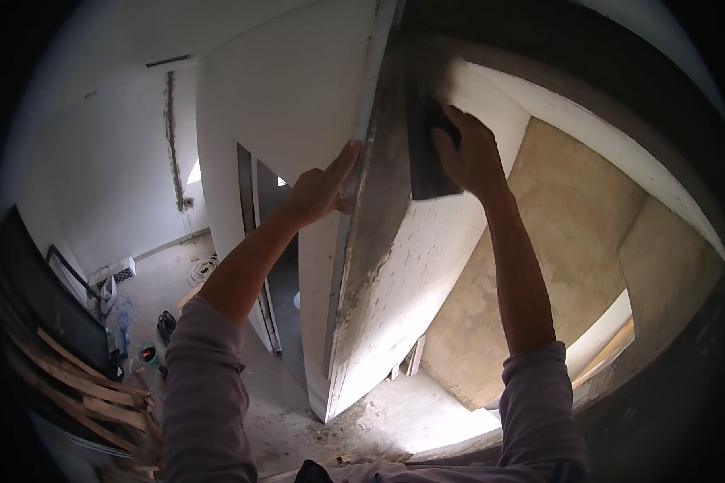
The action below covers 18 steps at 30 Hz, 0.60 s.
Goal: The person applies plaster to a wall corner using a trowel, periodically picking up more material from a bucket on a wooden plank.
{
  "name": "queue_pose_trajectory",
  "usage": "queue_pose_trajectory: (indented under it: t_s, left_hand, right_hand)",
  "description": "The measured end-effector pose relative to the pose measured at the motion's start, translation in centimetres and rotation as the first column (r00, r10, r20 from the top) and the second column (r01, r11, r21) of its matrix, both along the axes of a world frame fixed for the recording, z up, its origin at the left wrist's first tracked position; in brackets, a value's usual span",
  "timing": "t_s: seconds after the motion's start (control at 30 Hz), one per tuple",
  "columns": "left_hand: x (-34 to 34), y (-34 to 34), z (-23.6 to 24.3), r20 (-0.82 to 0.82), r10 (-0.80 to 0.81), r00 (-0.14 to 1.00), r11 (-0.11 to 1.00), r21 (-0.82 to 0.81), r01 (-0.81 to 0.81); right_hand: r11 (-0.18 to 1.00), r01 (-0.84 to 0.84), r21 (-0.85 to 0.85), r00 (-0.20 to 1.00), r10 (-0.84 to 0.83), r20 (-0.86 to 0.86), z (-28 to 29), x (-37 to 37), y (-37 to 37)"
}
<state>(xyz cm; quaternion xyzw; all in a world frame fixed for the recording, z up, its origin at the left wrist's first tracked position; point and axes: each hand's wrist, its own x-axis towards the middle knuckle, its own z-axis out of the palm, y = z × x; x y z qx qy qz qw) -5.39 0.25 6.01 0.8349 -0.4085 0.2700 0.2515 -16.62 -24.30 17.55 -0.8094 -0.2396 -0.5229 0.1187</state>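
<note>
"How far along is the wall?"

"Partway, I'd judge: dark grey mortar coats a band by the corner, but the pale, pitted stretch beside it looks uncoated"

"And your hands?"

"My right hand grips the dark plastering trowel, seemingly against the wall, though its top blurs; my left hand, fingers extended, touches the corner's edge"

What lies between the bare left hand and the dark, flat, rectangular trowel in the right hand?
In the head view, a pale straight edge strip and a band of grey plaster lie between the left hand and the trowel.
</note>
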Motion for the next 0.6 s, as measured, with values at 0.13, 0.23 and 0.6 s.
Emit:
queue_pose_trajectory:
  t_s: [0.13,0.23,0.6]
  left_hand:
    - [0.7,0.5,-0.7,0.024,-0.060,0.998,0.997,-0.051,0.061]
    - [0.2,0.1,-0.4,-0.026,-0.033,0.999,0.999,-0.042,0.032]
    - [-1.9,0.4,0.7,-0.145,0.035,0.989,0.999,0.009,-0.034]
  right_hand:
    - [0.998,-0.037,0.059,0.993,0.030,0.115,1.3,1.9,2.4]
    - [0.996,-0.062,0.071,0.984,0.049,0.172,1.4,3.0,2.8]
    - [0.997,-0.054,0.054,0.976,0.041,0.216,2.5,4.2,3.5]
